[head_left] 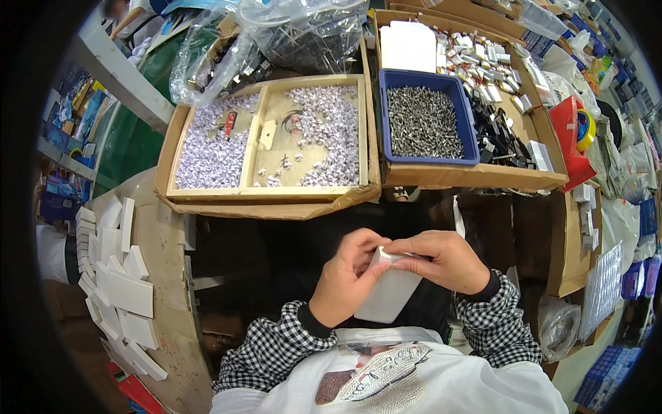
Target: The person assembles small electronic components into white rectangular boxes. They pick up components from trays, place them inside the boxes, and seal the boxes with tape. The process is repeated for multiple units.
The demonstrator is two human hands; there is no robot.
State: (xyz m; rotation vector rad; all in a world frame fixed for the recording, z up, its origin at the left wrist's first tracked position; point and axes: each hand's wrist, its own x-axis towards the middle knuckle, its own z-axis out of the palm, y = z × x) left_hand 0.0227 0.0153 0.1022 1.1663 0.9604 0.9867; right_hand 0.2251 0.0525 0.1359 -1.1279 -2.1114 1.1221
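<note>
A white, flat rectangular case (389,297) is tilted in front of my chest, its lower end towards my lap. My left hand (347,276) grips its upper left edge, thumb on the face and fingers curled behind. My right hand (447,261) is closed on its top end, thumb and fingers pressed together along the edge. Whether a small part sits between the fingertips there is hidden. Beyond my hands stands a divided wooden tray (256,138) with many tiny white pieces. Right of it, a blue bin (474,141) holds small metal screws.
Several white rectangular cases (131,293) lie piled on a cardboard-covered surface at the left. A cardboard box (483,176) holds the bin, black parts (500,134) and small white wired parts (476,58). A red tape dispenser (569,138) stands at its right. Plastic bags (296,34) lie at the back.
</note>
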